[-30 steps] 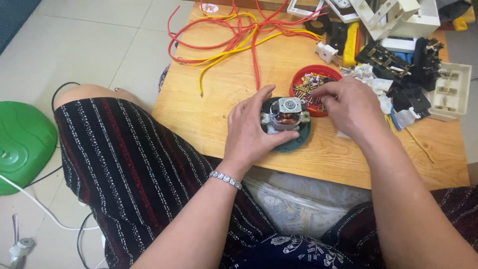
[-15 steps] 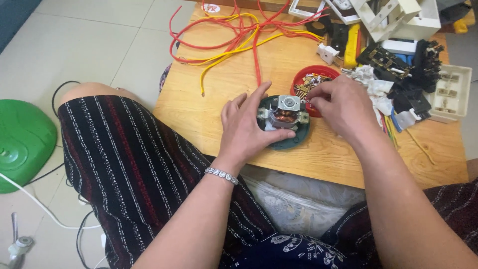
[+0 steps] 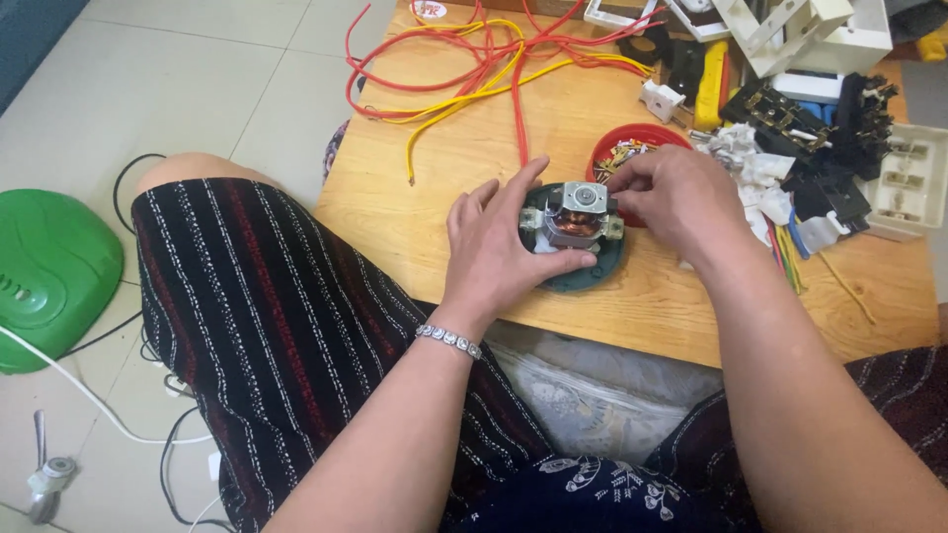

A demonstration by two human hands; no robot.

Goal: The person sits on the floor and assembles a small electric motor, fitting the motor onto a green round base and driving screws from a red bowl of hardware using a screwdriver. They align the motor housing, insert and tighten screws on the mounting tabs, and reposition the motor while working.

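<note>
Floor tiles fill the far left of the head view, where a green plastic cover (image 3: 49, 276) lies with a white cord (image 3: 89, 395) trailing past it. Next comes the person's knee in a dark striped skirt (image 3: 267, 326), pressed up against a low wooden table (image 3: 415, 217). Loose red and yellow wires (image 3: 474, 59) sprawl across the table's far side. At the table's near middle sits a small electric motor (image 3: 576, 219) with copper windings, standing on a round dark green base (image 3: 592, 271). The left hand (image 3: 494, 247), a beaded bracelet (image 3: 449, 341) at its wrist, wraps around the motor's left side, thumb under its near edge and fingers spread along the back, clamped on it. The right hand (image 3: 667, 192) comes in from the right with its fingertips pinched together against the motor's upper right corner; whether they hold some small part cannot be told. Just behind that hand a red bowl (image 3: 632, 143) holds small metal pieces. Farther right lie white plastic housings (image 3: 908, 183), black switch parts (image 3: 790, 114) and a bundle of coloured wire ends (image 3: 790, 252).
</note>
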